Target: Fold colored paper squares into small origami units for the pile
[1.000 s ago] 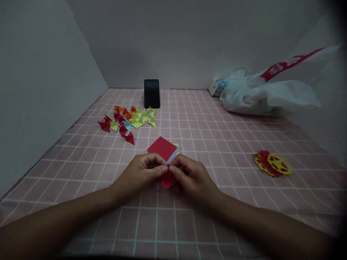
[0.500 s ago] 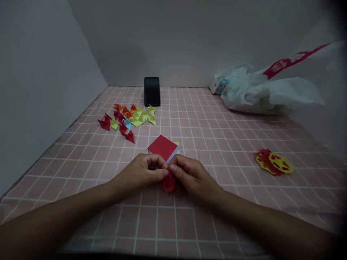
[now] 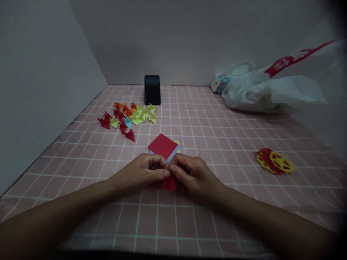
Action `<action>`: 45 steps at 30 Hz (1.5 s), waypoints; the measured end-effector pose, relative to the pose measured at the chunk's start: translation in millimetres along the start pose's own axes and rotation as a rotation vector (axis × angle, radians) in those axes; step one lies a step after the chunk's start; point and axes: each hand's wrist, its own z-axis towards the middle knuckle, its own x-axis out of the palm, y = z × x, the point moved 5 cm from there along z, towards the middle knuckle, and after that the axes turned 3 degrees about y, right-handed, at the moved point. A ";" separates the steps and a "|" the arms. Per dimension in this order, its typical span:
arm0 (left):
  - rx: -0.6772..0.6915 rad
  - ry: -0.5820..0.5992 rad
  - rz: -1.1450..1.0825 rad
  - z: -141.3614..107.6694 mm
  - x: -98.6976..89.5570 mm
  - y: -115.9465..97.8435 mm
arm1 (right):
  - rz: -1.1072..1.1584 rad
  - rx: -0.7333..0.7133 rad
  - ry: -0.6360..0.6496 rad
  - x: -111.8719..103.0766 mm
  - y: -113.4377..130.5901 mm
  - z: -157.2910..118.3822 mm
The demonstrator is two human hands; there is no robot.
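Note:
My left hand (image 3: 151, 168) and my right hand (image 3: 193, 176) meet at the middle of the table, fingertips close together. Both pinch a small piece of red paper (image 3: 170, 184), whose rounded lower part hangs below the fingers; most of it is hidden by them. Just beyond the hands lies a stack of square paper (image 3: 163, 145), red on top with lilac and yellow sheets showing at its edges. Farther off to the left stand several folded paper cranes (image 3: 137, 118) in red, orange, yellow and light blue.
A black phone-like device (image 3: 152, 90) leans upright near the back wall. At the back right a white plastic bag (image 3: 244, 94) rests against a small box (image 3: 215, 83). Red and yellow paper cut-outs (image 3: 282, 162) lie to the right on the checked pink tablecloth (image 3: 217, 137).
The red paper's lower part has shifted slightly and now looks flatter, less like an open loop. Both hands keep their pinch in nearly the same place.

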 end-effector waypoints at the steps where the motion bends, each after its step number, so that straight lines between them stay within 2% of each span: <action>1: -0.007 0.004 -0.011 0.1 0.6 -0.2 | -0.006 0.001 -0.007 -0.4 -0.5 -0.2; 12: 0.002 0.004 0.029 -0.6 -1.2 2.8 | 0.105 0.062 0.075 4.2 -6.0 1.5; 18: 0.017 0.066 0.028 0.0 0.2 3.7 | 0.016 -0.011 0.118 4.0 -0.8 0.9; 23: -0.008 0.062 0.053 -0.4 -0.7 1.9 | -0.060 -0.072 0.061 0.8 3.2 0.0; 28: 0.035 0.056 0.052 -1.7 2.4 -4.1 | -0.104 -0.163 -0.016 0.2 5.7 -1.6; 34: 0.032 0.027 0.097 -1.9 3.3 -1.5 | -0.133 -0.196 -0.023 3.6 4.7 -4.7; 41: 0.025 -0.025 0.073 -3.0 6.3 -6.3 | -0.146 -0.193 -0.046 3.8 2.4 -5.3; 45: 0.046 -0.035 0.074 -4.4 7.0 -8.3 | -0.152 -0.141 -0.103 -0.1 1.9 -3.2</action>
